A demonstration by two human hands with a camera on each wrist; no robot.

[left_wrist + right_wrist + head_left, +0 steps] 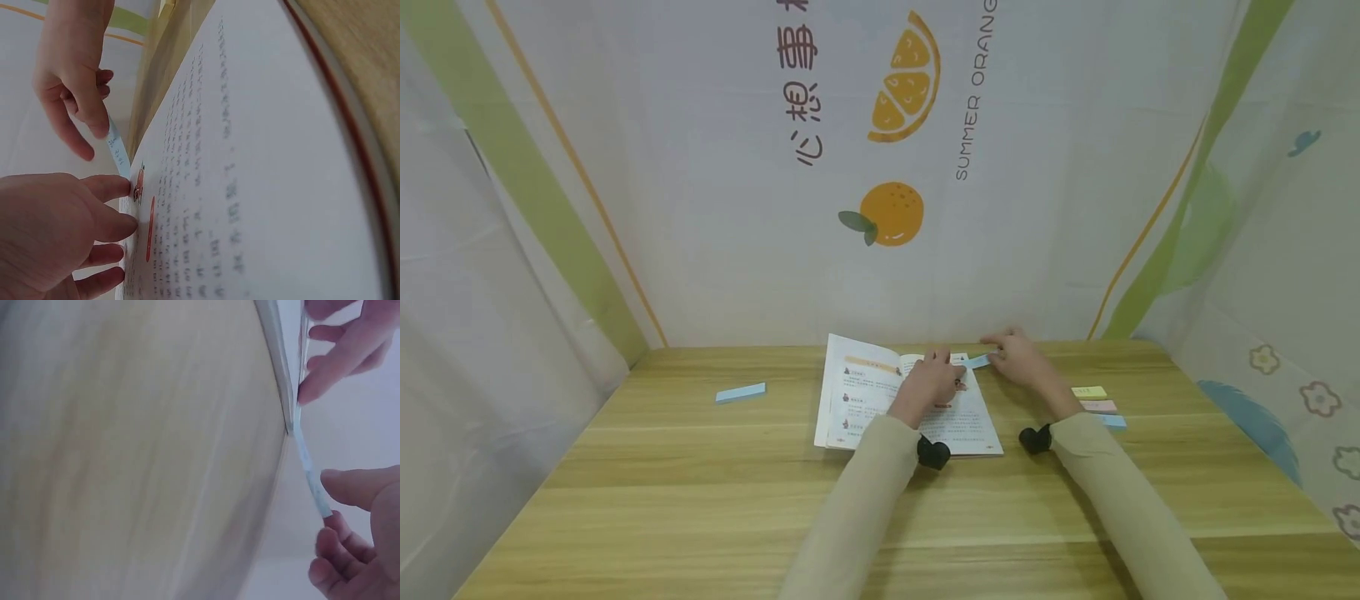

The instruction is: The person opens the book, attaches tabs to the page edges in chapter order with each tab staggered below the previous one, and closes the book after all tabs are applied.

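Note:
An open book [955, 421] with printed pages lies on the table. A narrow light-blue sticky note [977, 362], with handwriting on it in the left wrist view, runs from the top right corner of the right page out past the book's edge. My left hand [931, 385] rests over the right page, its index fingertip pressing the note's inner end at the page edge in the left wrist view. Beyond the corner, my right hand [1021, 360] holds the note's outer end between thumb and curled fingers [334, 550]; the exact thumb contact is hard to see.
Yellow [1088, 392], pink [1099, 407] and blue [1112, 422] sticky note strips lie right of the book, partly behind the right forearm. Another blue strip [741, 392] lies to the left. A printed curtain [1000, 275] hangs behind the wooden table [700, 500].

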